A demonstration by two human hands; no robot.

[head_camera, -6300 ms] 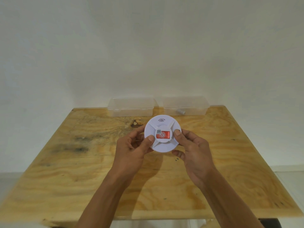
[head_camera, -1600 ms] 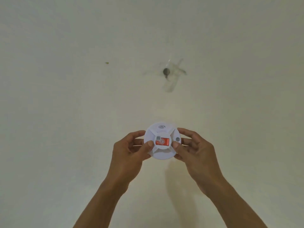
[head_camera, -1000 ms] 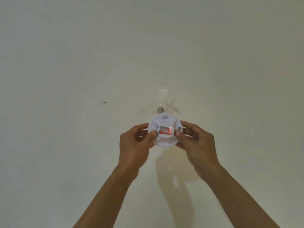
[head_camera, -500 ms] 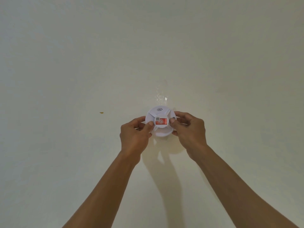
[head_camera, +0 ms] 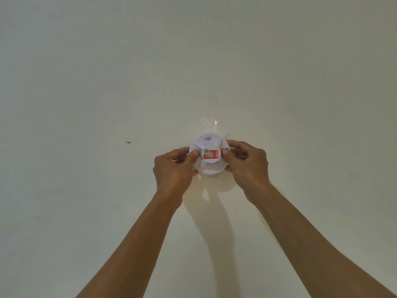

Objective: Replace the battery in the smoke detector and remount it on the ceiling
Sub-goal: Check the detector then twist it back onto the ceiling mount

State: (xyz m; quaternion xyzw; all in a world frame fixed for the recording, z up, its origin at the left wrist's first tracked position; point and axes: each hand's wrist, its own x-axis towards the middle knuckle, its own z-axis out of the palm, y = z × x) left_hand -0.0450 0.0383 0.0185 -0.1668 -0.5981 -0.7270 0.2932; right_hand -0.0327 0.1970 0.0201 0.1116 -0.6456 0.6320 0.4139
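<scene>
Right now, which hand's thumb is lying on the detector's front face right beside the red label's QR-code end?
The left hand: its thumb lies on the smoke detector beside the red label's QR-code end. The right hand grips the opposite end.

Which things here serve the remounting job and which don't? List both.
Job:
smoke detector
left hand, gripping it
right hand, gripping it
clear tape patch on the ceiling

Not part of it:
small orange speck

I see a small orange-brown speck (head_camera: 128, 142) on the plain off-white surface, well off to one side. Crinkled clear tape or plastic film (head_camera: 208, 122) is stuck flat higher up, glinting. Soft shadows (head_camera: 217, 214) fall below it. Can't tell what the speck is.
</scene>
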